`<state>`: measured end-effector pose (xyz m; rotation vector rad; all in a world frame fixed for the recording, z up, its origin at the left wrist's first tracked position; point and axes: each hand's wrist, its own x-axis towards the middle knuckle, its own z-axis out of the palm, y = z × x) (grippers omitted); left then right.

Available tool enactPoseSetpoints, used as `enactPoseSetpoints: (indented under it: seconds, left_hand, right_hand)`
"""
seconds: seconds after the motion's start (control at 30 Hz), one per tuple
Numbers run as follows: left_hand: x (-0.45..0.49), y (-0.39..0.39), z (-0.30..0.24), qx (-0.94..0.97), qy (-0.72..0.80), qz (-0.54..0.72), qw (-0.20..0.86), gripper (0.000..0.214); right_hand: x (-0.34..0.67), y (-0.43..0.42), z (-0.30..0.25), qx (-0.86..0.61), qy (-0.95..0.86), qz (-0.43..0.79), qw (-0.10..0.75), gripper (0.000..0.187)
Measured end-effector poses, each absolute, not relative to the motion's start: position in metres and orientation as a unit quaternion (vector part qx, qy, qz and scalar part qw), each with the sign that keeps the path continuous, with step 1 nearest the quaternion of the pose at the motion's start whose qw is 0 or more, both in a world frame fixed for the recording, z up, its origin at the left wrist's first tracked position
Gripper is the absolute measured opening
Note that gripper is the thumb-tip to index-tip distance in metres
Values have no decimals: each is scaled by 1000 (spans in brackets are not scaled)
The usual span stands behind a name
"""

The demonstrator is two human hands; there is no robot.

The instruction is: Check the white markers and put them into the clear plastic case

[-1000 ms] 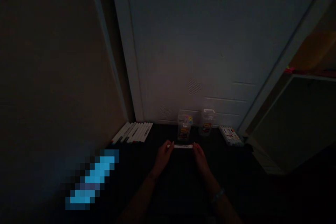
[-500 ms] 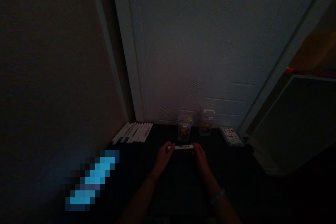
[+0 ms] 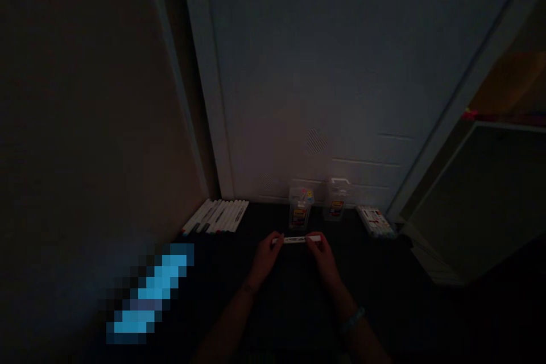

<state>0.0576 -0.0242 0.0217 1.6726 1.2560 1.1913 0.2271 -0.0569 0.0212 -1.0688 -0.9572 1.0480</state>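
Note:
A white marker [image 3: 294, 240] with dark print lies level between my two hands, above the dark tabletop. My left hand [image 3: 268, 251] pinches its left end. On its right part, my right hand [image 3: 321, 251] has thumb and fingers closed, and a reddish tip end shows by the fingers. Just behind the marker stands a clear plastic container [image 3: 300, 210] with a label and a few colourful pieces at its top. To its right is a second clear container [image 3: 335, 205] with a white handle.
A row of white markers [image 3: 222, 215] lies side by side at the back left. At the back right is a pack of markers [image 3: 375, 220]. A pale panel [image 3: 298, 68] rises behind the dark table [image 3: 294, 307]. The left side holds a blurred bright blue patch [image 3: 157, 290].
My right hand has shifted slightly left along the marker, its thumb now further in, so more of the right end shows. My left hand stays in place.

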Motion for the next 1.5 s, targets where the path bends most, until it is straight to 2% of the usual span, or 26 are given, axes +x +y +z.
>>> enactPoseSetpoints:
  seconds: [0.37,0.57,0.8,0.93,1.1,1.33,1.5]
  left_hand:
    - [58,-24,19,656,485,458,353,37]
    - [56,-24,23,651,483,455,369,35]
    - [53,-19,16,624,484,496,360,32]
    - [52,-12,11,582,485,529,383,36]
    - [50,-7,9,561,471,535,420,42]
    - [47,-14,18,585,475,518,405,50]
    - [47,-15,18,577,496,515,396,59]
  right_hand:
    - [233,-52,11,-489,-415,448,622,30]
    - [235,-48,2,-474,-367,460,655,37]
    - [237,-43,-1,-473,-359,457,662,26]
    - [236,-45,1,-481,-370,459,649,28]
    - [236,-49,6,-467,-383,460,651,40]
    - [234,-54,19,-465,-369,467,655,51]
    - [233,-58,24,-453,-378,476,652,47]
